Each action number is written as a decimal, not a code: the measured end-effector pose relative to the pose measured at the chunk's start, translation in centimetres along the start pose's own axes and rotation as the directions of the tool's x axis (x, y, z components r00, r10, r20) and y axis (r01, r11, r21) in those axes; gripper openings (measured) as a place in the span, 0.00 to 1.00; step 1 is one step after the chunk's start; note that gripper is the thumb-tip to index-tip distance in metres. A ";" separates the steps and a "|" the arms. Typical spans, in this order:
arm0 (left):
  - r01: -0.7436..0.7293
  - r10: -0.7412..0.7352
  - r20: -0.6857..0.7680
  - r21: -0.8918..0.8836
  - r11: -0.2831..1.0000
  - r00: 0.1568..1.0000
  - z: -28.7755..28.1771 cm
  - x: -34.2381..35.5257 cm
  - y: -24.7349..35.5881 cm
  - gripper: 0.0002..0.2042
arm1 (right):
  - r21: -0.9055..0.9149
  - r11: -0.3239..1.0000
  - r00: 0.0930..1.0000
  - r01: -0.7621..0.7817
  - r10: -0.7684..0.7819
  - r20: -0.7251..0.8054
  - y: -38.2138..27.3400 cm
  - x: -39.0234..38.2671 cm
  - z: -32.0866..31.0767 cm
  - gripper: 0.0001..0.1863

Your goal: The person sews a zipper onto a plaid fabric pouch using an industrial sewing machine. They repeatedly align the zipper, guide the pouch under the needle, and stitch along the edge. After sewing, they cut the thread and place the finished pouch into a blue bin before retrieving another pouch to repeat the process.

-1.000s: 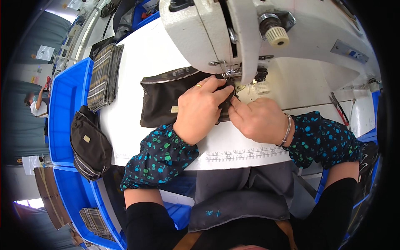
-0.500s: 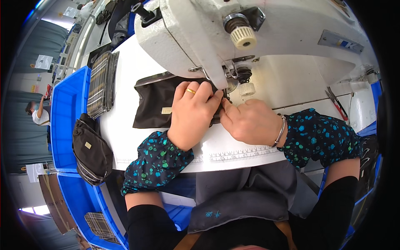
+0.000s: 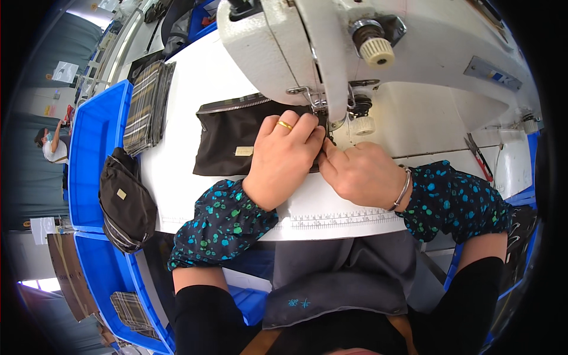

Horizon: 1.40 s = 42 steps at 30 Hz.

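Note:
A black fabric pouch piece (image 3: 222, 142) with a metal zipper along its far edge and a small pale label lies flat on the white sewing table (image 3: 183, 195). Its right edge is at the presser foot and needle area of a white sewing machine (image 3: 266, 47). My left hand (image 3: 283, 155), wearing a gold ring, presses on the pouch with bent fingers, thumb close to the needle. Beside it, my right hand (image 3: 364, 174) has its fingers closed in a pinch on the pouch's right edge. The fingertips hide the exact stitching spot.
A finished-looking black pouch (image 3: 127, 198) hangs over the table's left edge, beside blue bins (image 3: 100, 160). Stacked plaid fabric pieces (image 3: 148, 106) lie at the left. Red-handled snips (image 3: 479, 157) rest at the right. A ruler strip (image 3: 349, 220) runs along the front edge. Another person (image 3: 53, 145) is far left.
The whole view has shifted slightly, so the machine appears farther right. Both hands keep their hold on the pouch at the needle, with little visible change.

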<state>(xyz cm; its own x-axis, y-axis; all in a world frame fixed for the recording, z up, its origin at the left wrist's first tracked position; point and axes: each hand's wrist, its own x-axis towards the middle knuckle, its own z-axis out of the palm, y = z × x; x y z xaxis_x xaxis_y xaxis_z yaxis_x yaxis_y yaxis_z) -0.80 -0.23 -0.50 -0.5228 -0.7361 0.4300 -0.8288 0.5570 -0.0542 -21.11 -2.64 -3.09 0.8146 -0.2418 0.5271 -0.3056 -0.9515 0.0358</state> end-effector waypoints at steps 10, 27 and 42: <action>0.059 -0.058 0.045 -0.006 0.998 0.997 0.6 0.0 0.1 0.19 | -0.073 0.997 1.000 0.011 -0.010 0.012 0.1 0.0 -0.1 0.12; 0.026 -0.025 -0.035 0.013 1.000 0.999 -0.7 -0.6 0.4 0.12 | -0.088 0.996 1.000 0.016 -0.016 0.001 -0.9 -0.6 0.0 0.16; 0.041 -0.045 -0.013 -0.214 0.976 0.999 0.0 -0.3 0.7 0.13 | -0.096 0.995 1.000 0.027 -0.026 0.005 -1.5 -0.7 -0.4 0.14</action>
<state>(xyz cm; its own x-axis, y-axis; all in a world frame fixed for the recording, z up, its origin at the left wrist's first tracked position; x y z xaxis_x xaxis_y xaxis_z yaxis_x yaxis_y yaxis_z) -1.24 0.33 -0.66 -0.4828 -0.7551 0.4435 -0.7875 0.5959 0.1575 -21.44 -1.01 -3.13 0.8250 -0.2176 0.5215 -0.3298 -0.9348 0.1316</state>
